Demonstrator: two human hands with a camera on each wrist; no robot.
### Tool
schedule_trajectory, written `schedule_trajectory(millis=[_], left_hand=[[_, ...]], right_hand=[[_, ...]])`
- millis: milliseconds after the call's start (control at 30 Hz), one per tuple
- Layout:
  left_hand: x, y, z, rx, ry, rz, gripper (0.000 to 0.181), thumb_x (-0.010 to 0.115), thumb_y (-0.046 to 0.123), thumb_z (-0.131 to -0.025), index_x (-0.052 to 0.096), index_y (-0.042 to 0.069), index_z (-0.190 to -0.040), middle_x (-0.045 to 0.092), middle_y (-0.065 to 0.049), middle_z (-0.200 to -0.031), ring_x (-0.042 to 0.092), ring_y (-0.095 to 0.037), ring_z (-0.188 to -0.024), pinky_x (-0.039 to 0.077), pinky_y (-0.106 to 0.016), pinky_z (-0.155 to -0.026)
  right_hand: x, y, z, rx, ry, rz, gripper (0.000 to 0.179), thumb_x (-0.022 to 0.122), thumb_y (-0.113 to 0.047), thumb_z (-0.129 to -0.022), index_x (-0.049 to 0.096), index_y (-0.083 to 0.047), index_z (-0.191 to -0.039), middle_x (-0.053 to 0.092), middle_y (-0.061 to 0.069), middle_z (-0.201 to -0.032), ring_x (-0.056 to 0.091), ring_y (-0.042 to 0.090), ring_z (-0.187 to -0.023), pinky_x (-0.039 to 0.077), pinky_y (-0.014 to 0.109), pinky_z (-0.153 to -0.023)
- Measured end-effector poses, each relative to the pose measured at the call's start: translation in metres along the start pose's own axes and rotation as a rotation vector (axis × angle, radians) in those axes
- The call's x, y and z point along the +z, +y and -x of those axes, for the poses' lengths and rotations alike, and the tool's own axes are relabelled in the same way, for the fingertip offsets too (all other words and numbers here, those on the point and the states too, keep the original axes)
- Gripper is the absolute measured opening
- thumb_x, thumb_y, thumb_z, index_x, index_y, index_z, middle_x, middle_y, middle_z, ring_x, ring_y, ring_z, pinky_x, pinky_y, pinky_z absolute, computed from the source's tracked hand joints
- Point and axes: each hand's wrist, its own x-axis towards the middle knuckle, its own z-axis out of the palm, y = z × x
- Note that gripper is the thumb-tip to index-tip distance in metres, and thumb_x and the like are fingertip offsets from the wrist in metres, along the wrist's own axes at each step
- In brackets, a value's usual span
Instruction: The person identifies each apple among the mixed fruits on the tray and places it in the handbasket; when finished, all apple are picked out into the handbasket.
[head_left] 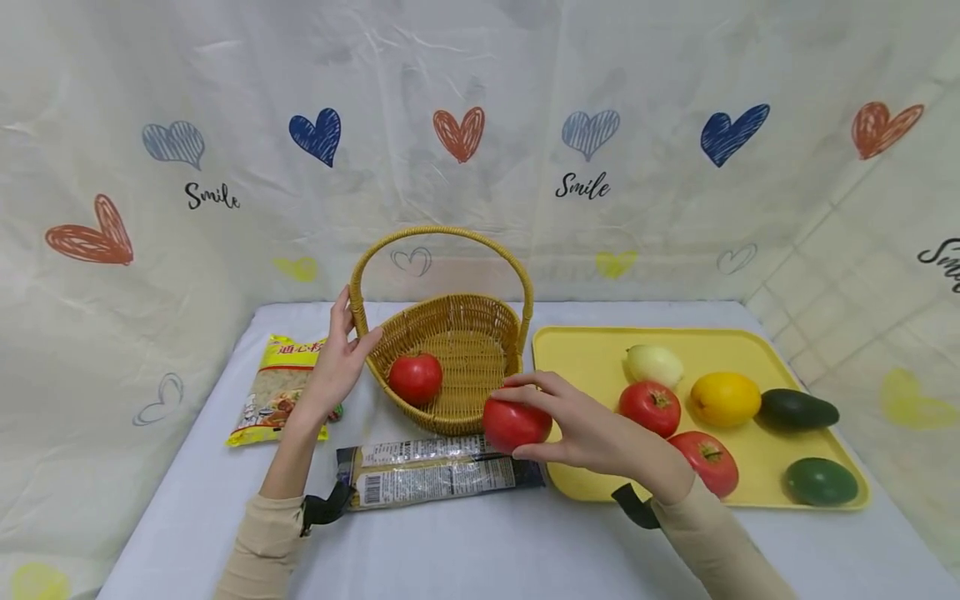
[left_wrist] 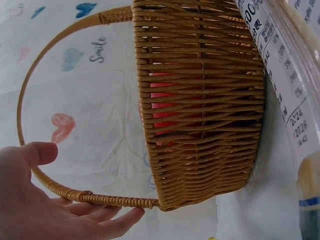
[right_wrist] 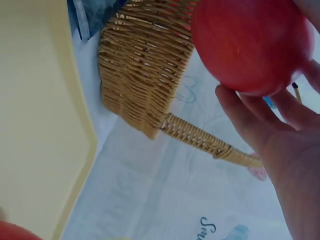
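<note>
My right hand [head_left: 573, 421] holds a red apple [head_left: 517, 423] by its sides, at the front right rim of a wicker basket [head_left: 450, 302]. In the right wrist view the fingers curl against the glossy apple [right_wrist: 250, 45]. A second red apple [head_left: 416, 379] lies inside the basket on the left; its red shows through the weave in the left wrist view. My left hand [head_left: 341, 362] is at the left side of the basket's arched handle [head_left: 442, 231]. Its extended fingers touch the handle from outside, and the thumb stands apart, as the left wrist view shows.
A yellow tray [head_left: 600, 483] on the right bears two red apples, a pale round item [head_left: 654, 367], a yellow fruit [head_left: 725, 398] and two dark green ones [head_left: 821, 482]. A long printed packet [head_left: 435, 475] lies before the basket, a yellow food bag [head_left: 277, 392] to its left.
</note>
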Motion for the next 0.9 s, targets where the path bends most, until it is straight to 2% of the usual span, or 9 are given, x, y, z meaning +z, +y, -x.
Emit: schedule_trajectory(millis=[333,467,900], left_hand=[[-0.002,-0.001,0.000,-0.010,-0.002,0.003,0.087,0.054,0.040,-0.106,-0.010,0.034,-0.165,0.005,-0.011,-0.174,0.008,-0.025,-0.163,0.021,-0.056,-0.129],[-0.002,-0.001,-0.001,-0.008,-0.003,0.001,0.087,0.054,0.042,-0.106,-0.010,0.035,-0.164,0.006,-0.010,-0.174,0.008,-0.024,-0.163,0.021,-0.056,-0.130],[-0.001,-0.001,0.001,-0.005,0.001,-0.001,0.085,0.052,0.034,-0.108,-0.010,0.031,-0.165,0.013,-0.013,-0.173,0.010,-0.027,-0.163,0.020,-0.058,-0.129]], right_hand=[[0.006,-0.005,-0.039,0.020,0.058,0.030,0.066,0.083,-0.036,-0.087,0.057,-0.023,-0.146,0.053,0.005,-0.146,0.053,0.023,-0.130,0.062,0.036,-0.093],[0.013,-0.008,-0.053,0.057,0.077,0.035,0.066,0.083,-0.037,-0.087,0.058,-0.022,-0.146,0.054,0.007,-0.144,0.056,0.025,-0.127,0.062,0.040,-0.093],[0.042,-0.015,-0.088,0.168,0.059,-0.037,0.064,0.080,-0.041,-0.088,0.057,-0.022,-0.145,0.057,0.005,-0.138,0.056,0.022,-0.124,0.061,0.042,-0.093]])
